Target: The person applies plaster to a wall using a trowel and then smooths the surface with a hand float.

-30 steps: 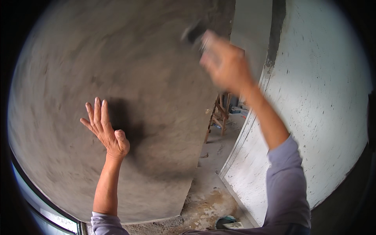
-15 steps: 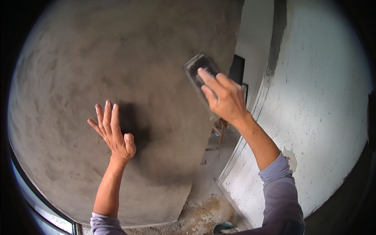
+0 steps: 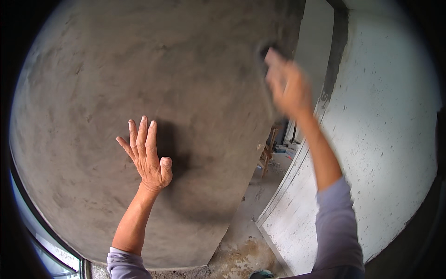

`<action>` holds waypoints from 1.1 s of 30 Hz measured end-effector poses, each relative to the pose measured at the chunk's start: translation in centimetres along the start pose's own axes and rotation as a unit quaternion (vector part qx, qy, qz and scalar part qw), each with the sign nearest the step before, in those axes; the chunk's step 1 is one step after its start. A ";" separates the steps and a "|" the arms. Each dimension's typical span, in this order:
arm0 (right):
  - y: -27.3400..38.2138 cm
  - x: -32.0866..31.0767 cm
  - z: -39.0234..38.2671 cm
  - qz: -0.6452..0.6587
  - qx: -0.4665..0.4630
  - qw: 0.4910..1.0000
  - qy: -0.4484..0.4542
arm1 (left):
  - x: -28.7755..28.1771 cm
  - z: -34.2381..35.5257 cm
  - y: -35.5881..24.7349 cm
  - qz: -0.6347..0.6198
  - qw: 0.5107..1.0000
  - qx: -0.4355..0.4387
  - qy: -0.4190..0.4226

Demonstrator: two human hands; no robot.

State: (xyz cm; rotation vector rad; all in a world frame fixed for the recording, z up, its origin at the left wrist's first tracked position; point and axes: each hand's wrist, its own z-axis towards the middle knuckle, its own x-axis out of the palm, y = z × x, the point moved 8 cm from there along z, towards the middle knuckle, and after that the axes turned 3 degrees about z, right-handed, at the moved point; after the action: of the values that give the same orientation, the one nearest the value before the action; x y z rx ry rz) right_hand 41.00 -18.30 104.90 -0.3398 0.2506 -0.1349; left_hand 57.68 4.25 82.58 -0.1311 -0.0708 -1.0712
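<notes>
A broad wall coated in grey-brown plaster (image 3: 93,88) takes up the left and middle of the view. My left hand (image 3: 149,158) is raised before it with fingers stretched and spread, empty, throwing a dark shadow on the plaster; whether it touches cannot be made out. Up by the wall's right edge, my right hand (image 3: 291,88), smeared by motion, grips a dark plastering trowel (image 3: 265,52). The trowel's blade is blurred and partly hidden behind the fingers, close against the plaster.
A white, speckled wall (image 3: 381,139) stands at the right. Between the walls lies a stained concrete floor (image 3: 244,255), with a wooden stand (image 3: 266,158) farther back. A dark-framed window (image 3: 55,253) shows at lower left, and a bucket-like rim (image 3: 262,274) at the bottom.
My right hand has swept the trowel up and to the right, toward the wall's edge. The left hand keeps its spread pose and appears slightly farther right as the view shifts.
</notes>
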 end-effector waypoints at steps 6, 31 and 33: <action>7.5 3.5 3.0 0.053 -0.080 0.995 0.021 | 0.0 0.1 0.6 -0.023 0.999 -0.019 0.014; 13.3 7.0 1.0 0.030 -0.146 0.988 0.048 | -5.2 5.3 9.9 0.208 0.974 0.019 0.086; 18.2 8.0 -9.3 -0.036 -0.216 0.963 0.156 | -4.9 5.2 9.5 0.195 0.977 0.023 0.084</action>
State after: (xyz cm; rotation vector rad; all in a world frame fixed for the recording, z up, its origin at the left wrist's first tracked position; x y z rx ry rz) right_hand 47.81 -5.59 88.39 -0.7651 0.5847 -0.2072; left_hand 63.74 13.78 86.39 -0.0101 0.0808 -0.6834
